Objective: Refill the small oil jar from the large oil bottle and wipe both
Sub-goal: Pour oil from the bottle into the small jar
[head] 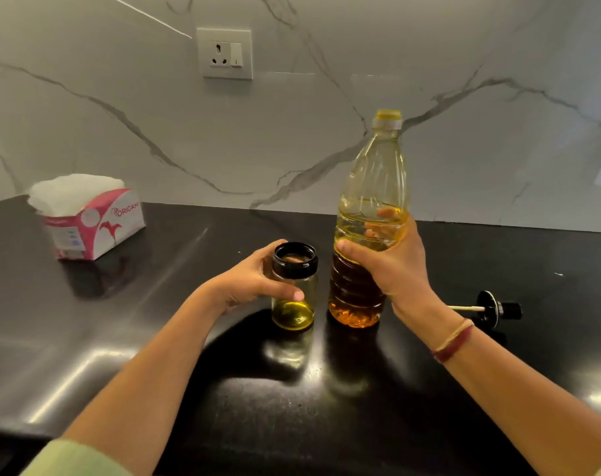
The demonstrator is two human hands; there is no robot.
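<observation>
A small glass oil jar (294,297) with a black rim stands open on the black counter (155,304), a little yellow oil in its bottom. My left hand (258,280) grips it round the side, thumb in front. Just right of it stands the large clear plastic oil bottle (371,187), upright, about half full, with no cap on its yellow-ringed neck. My right hand (392,259) holds the bottle round its middle. The jar's black pump lid (495,309) with its thin white tube lies on the counter to the right.
A pink and white pack of paper napkins (86,218) sits at the back left of the counter. A marble-patterned wall with a power socket (225,53) rises behind. The counter's front edge runs along the lower left.
</observation>
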